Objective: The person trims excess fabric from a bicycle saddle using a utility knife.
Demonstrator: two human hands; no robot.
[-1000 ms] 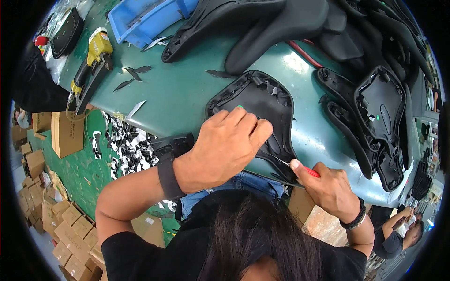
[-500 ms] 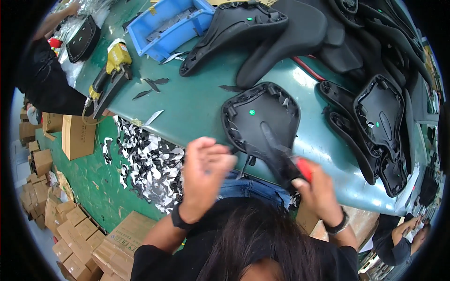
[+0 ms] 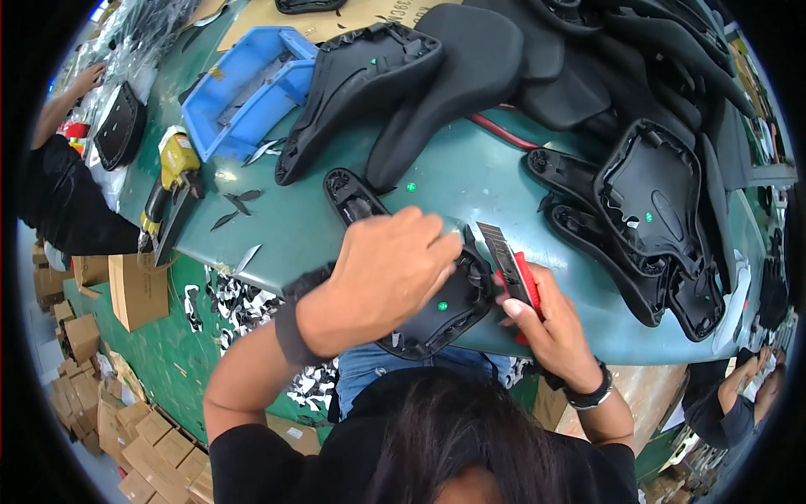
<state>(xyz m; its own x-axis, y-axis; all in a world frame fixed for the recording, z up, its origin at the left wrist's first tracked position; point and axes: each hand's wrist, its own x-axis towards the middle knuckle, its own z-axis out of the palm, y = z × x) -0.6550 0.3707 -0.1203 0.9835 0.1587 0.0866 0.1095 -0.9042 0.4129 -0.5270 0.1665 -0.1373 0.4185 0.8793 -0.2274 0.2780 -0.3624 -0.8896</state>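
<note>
Piled black seats (image 3: 564, 94) and a blue bin (image 3: 204, 123) lie beyond the knife (image 3: 515, 273).

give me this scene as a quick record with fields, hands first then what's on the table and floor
left hand: fingers curled over the black seat piece; the hand hides any grip
right hand: the hand holds a red-handled utility knife, blade exposed
table: green
tool at left: yellow-and-black power tool
container: blue bin
other parts: black seat pieces, heaped toward the upper right
floor: black and white scraps, cardboard boxes
</note>
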